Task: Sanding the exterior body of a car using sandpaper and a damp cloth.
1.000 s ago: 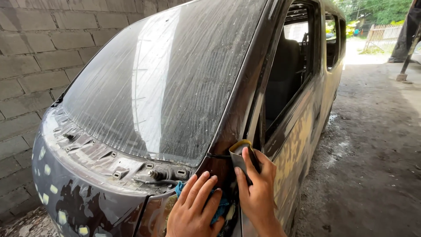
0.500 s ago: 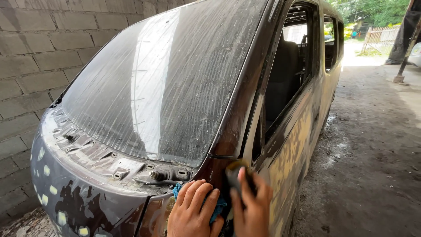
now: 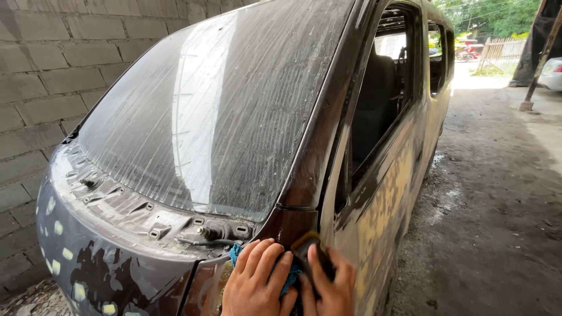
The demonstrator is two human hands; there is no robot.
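Note:
A dark van body [image 3: 374, 199], stripped and sanded, fills the view, with pale filler patches on its front panel [image 3: 70, 257] and side door. My left hand [image 3: 254, 281] lies flat on a blue cloth [image 3: 235, 253], pressing it against the front corner below the windscreen pillar [image 3: 319, 146]. Right beside it, my right hand [image 3: 331, 284] grips a dark sanding block [image 3: 305, 244] with a yellowish edge, held against the same corner. The dusty windscreen [image 3: 216, 111] shows streak marks.
A grey block wall [image 3: 41, 70] stands close on the left of the van. Bare wiper mounts [image 3: 216, 230] sit in the cowl under the glass. Dirt ground [image 3: 492, 205] stretches to the right, with a post [image 3: 535, 64] and a fence far back.
My right hand has slid the sanding block down the pillar corner, from above the left hand to level with it. The left hand stays on the cloth.

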